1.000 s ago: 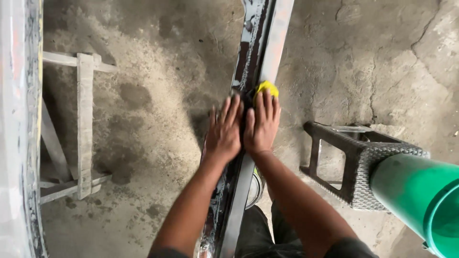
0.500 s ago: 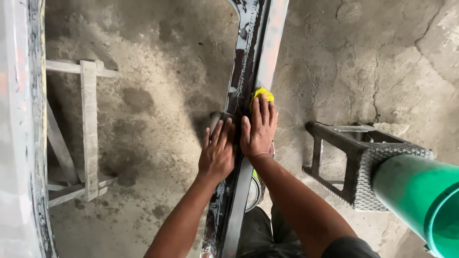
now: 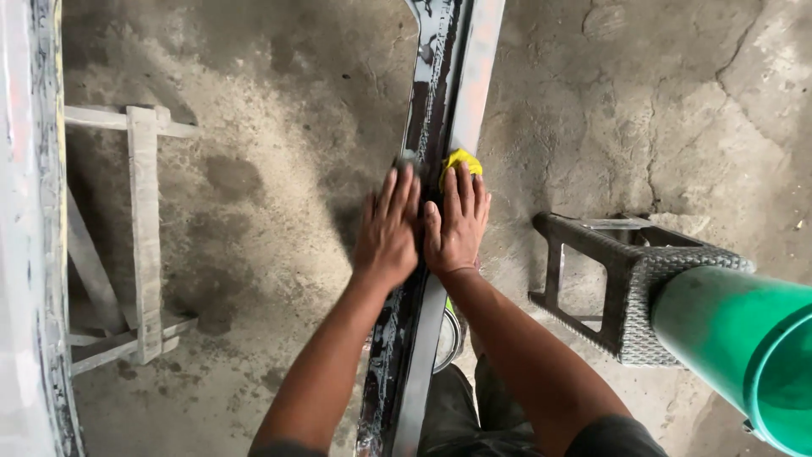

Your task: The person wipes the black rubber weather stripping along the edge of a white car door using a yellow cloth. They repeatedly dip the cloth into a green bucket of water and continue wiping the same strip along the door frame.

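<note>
cracked, stained concrete floor (image 3: 677, 110); dark woven stool (image 3: 626, 271) right, wood frame (image 3: 144, 245) left.

Soft, even daylight fills the frame with no harsh glare. The concrete floor (image 3: 254, 169) reads moderately bright, darker in the upper left. A faint shadow lies left of the long panel (image 3: 440, 101) at centre. The green pipe (image 3: 744, 355) at lower right and the pale edge at far left are blurred, too near for focus. Fingertips show slight motion blur.

Your single head camera looks steeply down, close over your forearms, facing twelve o'clock along the long panel (image 3: 440, 127) toward the concrete floor (image 3: 279, 101).
</note>
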